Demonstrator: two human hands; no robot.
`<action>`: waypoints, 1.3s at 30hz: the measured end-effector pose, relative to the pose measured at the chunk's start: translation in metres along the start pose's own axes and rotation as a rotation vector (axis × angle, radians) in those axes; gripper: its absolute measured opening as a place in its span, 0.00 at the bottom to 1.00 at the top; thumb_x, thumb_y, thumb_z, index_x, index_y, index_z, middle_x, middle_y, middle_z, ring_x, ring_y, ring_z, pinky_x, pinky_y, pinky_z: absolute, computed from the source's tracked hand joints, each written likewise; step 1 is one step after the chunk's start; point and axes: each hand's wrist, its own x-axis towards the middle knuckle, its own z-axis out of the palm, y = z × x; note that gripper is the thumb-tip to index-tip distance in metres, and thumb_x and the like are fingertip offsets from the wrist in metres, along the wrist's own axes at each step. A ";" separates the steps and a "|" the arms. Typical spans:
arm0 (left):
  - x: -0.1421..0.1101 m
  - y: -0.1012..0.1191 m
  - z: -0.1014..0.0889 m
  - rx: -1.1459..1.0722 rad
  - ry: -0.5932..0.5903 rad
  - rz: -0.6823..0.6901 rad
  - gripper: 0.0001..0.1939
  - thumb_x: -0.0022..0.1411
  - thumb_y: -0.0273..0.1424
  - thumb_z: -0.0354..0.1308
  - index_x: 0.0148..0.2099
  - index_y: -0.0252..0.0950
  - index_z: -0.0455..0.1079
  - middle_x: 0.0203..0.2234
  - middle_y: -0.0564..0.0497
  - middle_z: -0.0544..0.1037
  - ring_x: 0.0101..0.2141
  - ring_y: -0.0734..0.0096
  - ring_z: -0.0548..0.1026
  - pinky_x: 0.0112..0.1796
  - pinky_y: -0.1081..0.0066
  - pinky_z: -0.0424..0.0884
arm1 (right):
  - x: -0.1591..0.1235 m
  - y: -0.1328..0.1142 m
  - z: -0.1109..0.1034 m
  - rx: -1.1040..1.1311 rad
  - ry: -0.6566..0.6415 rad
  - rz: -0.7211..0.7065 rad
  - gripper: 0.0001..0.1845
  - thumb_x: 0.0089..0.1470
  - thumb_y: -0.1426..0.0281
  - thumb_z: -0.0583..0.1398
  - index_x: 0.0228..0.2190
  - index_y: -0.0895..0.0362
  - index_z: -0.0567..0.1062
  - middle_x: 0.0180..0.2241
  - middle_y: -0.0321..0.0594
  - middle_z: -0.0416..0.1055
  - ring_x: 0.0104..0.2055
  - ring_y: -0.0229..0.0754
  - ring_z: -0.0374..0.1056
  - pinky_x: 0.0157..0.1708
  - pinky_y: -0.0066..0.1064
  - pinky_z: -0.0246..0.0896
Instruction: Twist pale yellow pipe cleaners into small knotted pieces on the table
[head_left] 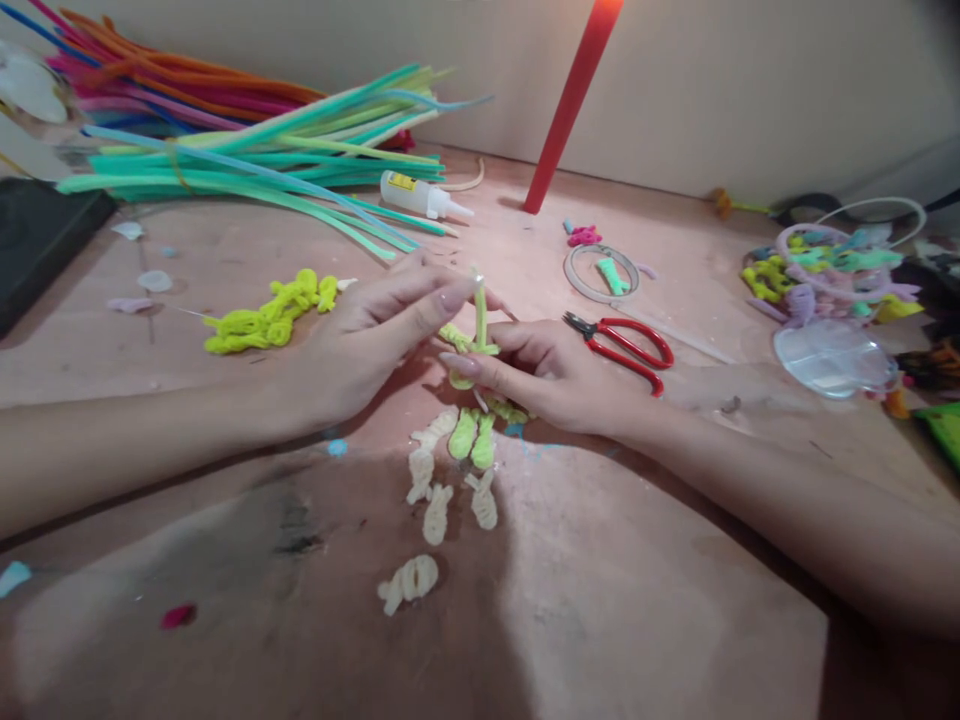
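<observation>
My left hand (375,335) and my right hand (551,375) meet over the middle of the brown table (637,600). Together they pinch a light green pipe-cleaner piece (478,322) that stands upright between the fingertips. My left thumb and forefinger close on its upper part, and my right fingers grip its lower, twisted part. Just below the hands lie several small twisted pipe-cleaner shapes, cream (431,490) and light green (472,438). A bunch of bright yellow twisted pieces (270,315) lies left of my left hand.
Red-handled scissors (622,345) lie right of my right hand. A glue bottle (420,195) and a long pile of coloured pipe cleaners (247,150) fill the far left. A red rod (570,100) leans on the wall. Coloured rings and a clear lid (832,355) sit far right.
</observation>
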 end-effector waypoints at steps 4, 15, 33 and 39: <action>-0.007 0.009 0.002 -0.239 0.215 0.141 0.09 0.79 0.40 0.65 0.45 0.41 0.78 0.35 0.53 0.82 0.29 0.72 0.74 0.27 0.68 0.69 | 0.001 0.010 0.002 -0.003 0.061 -0.061 0.24 0.73 0.50 0.66 0.34 0.57 0.74 0.25 0.29 0.65 0.26 0.32 0.58 0.28 0.26 0.55; -0.016 0.016 -0.002 -0.060 0.127 0.253 0.08 0.82 0.32 0.56 0.44 0.44 0.71 0.37 0.52 0.85 0.35 0.65 0.83 0.36 0.62 0.79 | -0.001 0.006 -0.002 0.091 0.048 -0.034 0.13 0.68 0.63 0.67 0.36 0.55 0.71 0.31 0.30 0.65 0.33 0.34 0.60 0.33 0.27 0.58; -0.006 -0.004 -0.009 -0.072 0.126 0.356 0.10 0.85 0.35 0.56 0.46 0.39 0.69 0.56 0.49 0.82 0.56 0.65 0.80 0.54 0.59 0.79 | 0.002 0.010 -0.001 0.302 0.009 0.041 0.22 0.78 0.52 0.61 0.38 0.56 0.72 0.23 0.23 0.56 0.21 0.30 0.48 0.22 0.26 0.45; -0.002 -0.012 -0.005 -0.242 0.111 0.178 0.12 0.85 0.39 0.58 0.47 0.38 0.72 0.43 0.55 0.86 0.44 0.70 0.84 0.46 0.70 0.80 | 0.002 0.008 0.003 0.161 0.117 0.052 0.27 0.78 0.49 0.59 0.33 0.56 0.72 0.22 0.25 0.54 0.22 0.31 0.50 0.23 0.27 0.46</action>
